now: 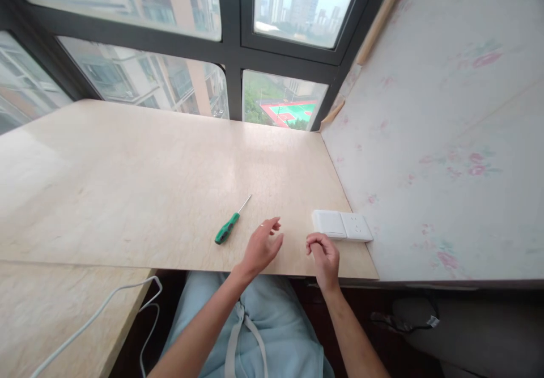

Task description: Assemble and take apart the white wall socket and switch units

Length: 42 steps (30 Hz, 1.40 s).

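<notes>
My left hand (262, 246) is over the stone sill (161, 196), its fingers apart and slightly bent, with nothing in it. To its left lies a screwdriver with a green and black handle (227, 229), its metal shaft pointing away to the upper right. My right hand (325, 257) is closed, the fingers curled in against the thumb; whatever they may hold is hidden. Just beyond it, a white switch panel (330, 223) and a white wall socket (356, 226) sit side by side at the right end of the sill.
A wall with flowered paper (446, 157) bounds the sill on the right. Dark window frames (233, 55) rise behind it. A white cable (106, 301) runs over a lower stone surface (51, 310) at left. My legs in light blue cloth (280, 321) are below the front edge.
</notes>
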Each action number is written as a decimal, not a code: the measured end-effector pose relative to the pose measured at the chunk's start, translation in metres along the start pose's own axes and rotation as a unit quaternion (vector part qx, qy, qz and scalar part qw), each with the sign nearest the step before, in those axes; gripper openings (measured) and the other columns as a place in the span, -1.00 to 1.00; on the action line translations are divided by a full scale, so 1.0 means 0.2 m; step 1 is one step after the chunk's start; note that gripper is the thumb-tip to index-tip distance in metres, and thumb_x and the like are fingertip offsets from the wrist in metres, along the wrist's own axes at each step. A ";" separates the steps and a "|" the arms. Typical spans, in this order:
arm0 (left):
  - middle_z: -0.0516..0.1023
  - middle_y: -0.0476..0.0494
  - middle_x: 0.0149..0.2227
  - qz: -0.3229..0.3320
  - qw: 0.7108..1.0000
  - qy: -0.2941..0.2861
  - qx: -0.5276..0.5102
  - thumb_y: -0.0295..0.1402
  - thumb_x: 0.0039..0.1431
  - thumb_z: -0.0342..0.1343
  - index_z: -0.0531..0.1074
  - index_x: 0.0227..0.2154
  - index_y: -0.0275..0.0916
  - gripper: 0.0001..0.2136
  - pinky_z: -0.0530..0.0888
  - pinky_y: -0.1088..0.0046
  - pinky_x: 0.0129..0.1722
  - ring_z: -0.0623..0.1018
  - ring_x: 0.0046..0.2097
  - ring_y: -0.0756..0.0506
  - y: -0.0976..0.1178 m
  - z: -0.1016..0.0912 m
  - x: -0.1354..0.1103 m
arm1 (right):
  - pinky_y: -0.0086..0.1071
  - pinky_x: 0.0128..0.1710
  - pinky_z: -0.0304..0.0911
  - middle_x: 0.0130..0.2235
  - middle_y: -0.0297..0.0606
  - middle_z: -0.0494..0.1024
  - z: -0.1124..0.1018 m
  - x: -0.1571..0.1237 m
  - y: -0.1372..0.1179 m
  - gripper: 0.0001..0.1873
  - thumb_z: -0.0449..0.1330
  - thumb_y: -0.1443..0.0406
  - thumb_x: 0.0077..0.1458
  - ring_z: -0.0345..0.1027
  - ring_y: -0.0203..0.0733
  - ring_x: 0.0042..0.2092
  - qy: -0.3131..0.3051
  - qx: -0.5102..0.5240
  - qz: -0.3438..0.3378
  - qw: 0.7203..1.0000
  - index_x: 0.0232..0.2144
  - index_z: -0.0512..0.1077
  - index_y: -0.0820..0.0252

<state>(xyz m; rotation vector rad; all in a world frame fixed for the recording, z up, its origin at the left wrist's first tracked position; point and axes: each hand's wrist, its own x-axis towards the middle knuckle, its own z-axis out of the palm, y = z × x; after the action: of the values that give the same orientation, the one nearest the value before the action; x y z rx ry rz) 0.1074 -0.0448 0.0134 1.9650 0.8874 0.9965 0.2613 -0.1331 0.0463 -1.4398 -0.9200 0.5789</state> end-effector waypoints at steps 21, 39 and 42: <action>0.34 0.00 -0.49 -0.040 0.998 0.028 0.029 -0.39 0.14 0.03 0.23 -0.51 -0.19 -0.86 0.26 0.47 -0.39 0.34 -0.42 -0.02 -0.07 -0.33 -0.27 | -0.48 -0.49 0.31 -0.49 -0.21 0.59 1.00 0.46 -0.19 -0.77 0.06 0.28 0.13 0.44 -0.29 -0.51 -0.441 -0.420 0.031 0.792 -0.45 0.46 0.26; 0.35 0.03 -0.53 -0.011 0.994 0.051 0.101 -0.29 0.23 0.00 0.25 -0.52 -0.19 -0.79 0.28 0.49 -0.44 0.37 -0.48 -0.01 -0.06 -0.32 -0.25 | -0.39 -0.23 0.13 -0.16 -0.18 0.55 -0.17 1.15 -0.11 -0.66 0.08 0.34 0.19 0.39 -0.09 -0.06 -0.433 -0.664 -0.103 0.600 -0.04 0.50 0.01; 0.35 0.01 -0.52 0.009 0.990 0.036 0.133 -0.32 0.25 -0.01 0.24 -0.52 -0.19 -0.79 0.28 0.48 -0.42 0.37 -0.46 -0.02 -0.07 -0.31 -0.25 | -0.39 -0.26 0.12 -0.15 -0.15 0.54 -0.26 1.13 -0.06 -0.64 0.06 0.33 0.21 0.38 -0.08 -0.06 -0.442 -0.685 -0.101 0.569 -0.01 0.49 0.00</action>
<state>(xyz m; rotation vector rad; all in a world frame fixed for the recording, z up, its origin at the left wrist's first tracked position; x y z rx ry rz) 0.0278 -0.0614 0.0107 2.1728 1.0916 1.0065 0.4268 0.0202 0.1038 -2.3300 -2.7283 0.3097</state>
